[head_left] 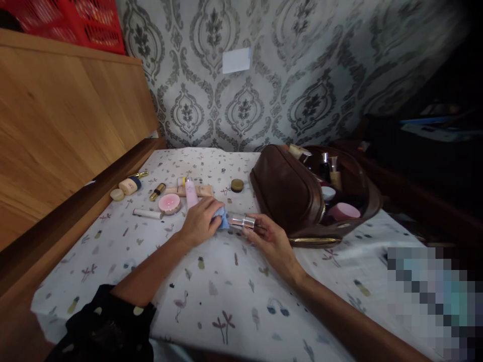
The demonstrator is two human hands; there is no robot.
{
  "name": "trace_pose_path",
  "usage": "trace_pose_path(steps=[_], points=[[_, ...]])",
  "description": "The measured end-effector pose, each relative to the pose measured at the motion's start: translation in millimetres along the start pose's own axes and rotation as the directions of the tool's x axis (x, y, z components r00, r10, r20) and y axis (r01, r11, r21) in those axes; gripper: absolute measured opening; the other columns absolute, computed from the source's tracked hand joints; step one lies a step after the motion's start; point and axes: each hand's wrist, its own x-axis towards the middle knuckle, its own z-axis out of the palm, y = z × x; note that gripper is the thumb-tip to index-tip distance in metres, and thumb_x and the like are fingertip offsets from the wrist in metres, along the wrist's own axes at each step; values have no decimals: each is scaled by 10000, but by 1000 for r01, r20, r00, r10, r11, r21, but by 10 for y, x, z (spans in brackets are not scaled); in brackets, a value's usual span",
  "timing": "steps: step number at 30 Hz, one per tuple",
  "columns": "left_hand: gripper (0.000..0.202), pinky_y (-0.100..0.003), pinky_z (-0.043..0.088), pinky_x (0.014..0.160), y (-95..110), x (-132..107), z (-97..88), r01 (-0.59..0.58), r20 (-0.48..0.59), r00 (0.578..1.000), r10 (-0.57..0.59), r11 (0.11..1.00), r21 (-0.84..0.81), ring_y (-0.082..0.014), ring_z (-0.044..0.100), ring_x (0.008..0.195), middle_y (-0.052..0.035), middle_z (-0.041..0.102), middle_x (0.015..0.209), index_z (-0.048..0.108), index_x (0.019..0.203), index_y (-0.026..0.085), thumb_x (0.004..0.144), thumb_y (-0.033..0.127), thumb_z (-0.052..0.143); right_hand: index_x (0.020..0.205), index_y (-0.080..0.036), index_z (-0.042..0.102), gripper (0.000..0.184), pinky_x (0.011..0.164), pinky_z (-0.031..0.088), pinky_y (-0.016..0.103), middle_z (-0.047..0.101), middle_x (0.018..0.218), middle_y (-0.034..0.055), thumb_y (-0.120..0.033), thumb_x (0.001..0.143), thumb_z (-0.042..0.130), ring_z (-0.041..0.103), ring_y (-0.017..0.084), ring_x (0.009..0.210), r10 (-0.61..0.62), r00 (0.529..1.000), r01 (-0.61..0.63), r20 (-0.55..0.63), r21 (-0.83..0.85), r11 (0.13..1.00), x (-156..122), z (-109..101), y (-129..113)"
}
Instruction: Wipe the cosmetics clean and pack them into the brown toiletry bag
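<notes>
My left hand (199, 220) is closed on a small blue cloth (221, 219) and presses it against the end of a shiny silver tube (243, 221). My right hand (272, 241) grips that silver tube from the right, just above the patterned white sheet (211, 296). Both hands work close together at the middle of the bed, left of an open brown toiletry bag (290, 191).
Cosmetics lie behind my left hand: a round pink compact (169, 203), a pink tube (190, 193), a white stick (147, 213), a gold lipstick (157, 191), a small dark jar (237, 185). The bag holds bottles and a pink jar (344, 211). A wooden headboard (68, 125) runs along the left.
</notes>
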Motion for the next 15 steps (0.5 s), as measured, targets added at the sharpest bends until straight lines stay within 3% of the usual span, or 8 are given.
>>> trace_pose_path(steps=[3,7,11,15], points=[[305,-366,469,910,147,-11,0,-82,-61,995,77,994,-75,-233,588,1012,-104,642,1080,588,1183,181,927,174,423,1110,-223,601,419,532,587,251,673,934,42,-436,778,743,697,178,755,-26,999,25,22,27,999,-38,23,-30],[304,-406,439,916,238,13,-39,-178,27,983,183,975,-133,-254,601,1030,-126,666,1121,581,1207,176,956,256,429,1131,-242,652,392,758,626,329,675,1094,75,-395,784,751,707,202,920,-156,988,156,21,-21,988,-93,54,-4],[238,-387,435,887,130,79,-121,-99,101,988,117,982,-162,-235,620,948,-83,697,982,625,1059,189,909,212,442,1153,-248,639,390,929,590,402,682,1113,71,-405,811,741,709,215,996,-181,983,181,39,5,984,-95,57,27],[196,-349,453,833,-42,122,-182,-11,128,991,36,982,-187,-220,615,902,-59,686,923,627,957,193,854,172,461,1165,-249,632,415,982,562,410,683,1151,71,-404,802,760,698,222,1056,-153,988,150,38,75,986,-66,46,29]])
